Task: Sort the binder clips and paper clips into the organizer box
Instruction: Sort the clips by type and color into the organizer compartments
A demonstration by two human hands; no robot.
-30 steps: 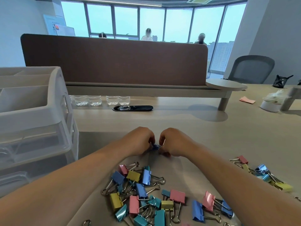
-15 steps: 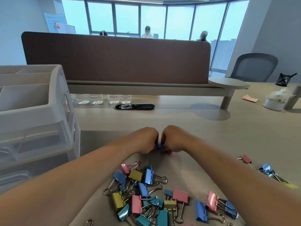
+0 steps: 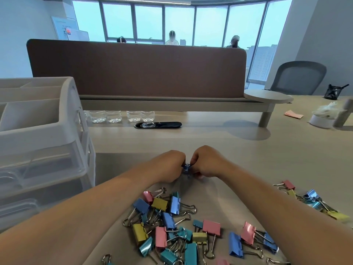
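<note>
1. Blue metal glints between two fists in the head view. It is a small blue clip, held just above the desk on the far side of the pile of binder clips. Whether it is a binder clip or tangled paper clips is too small to tell.
2. The left hand and the right hand are both curled, knuckles almost meeting, and each pinches the small blue clip from its own side.
3. The organizer box stands well apart at the left, and a smaller cluster of clips lies under the right forearm.
4. Likely trouble: with so little of the piece to hold, a tug from both sides could spring it loose — it would probably drop into the pile and get lost among the other blues. The forearms also pass close over both heaps, so a careless sweep toward the box could scatter them.
5. As far as it shows, the clip's long axis runs up and down the picture — roughly away from the person. Which end leads is hidden by the fingers.
</note>
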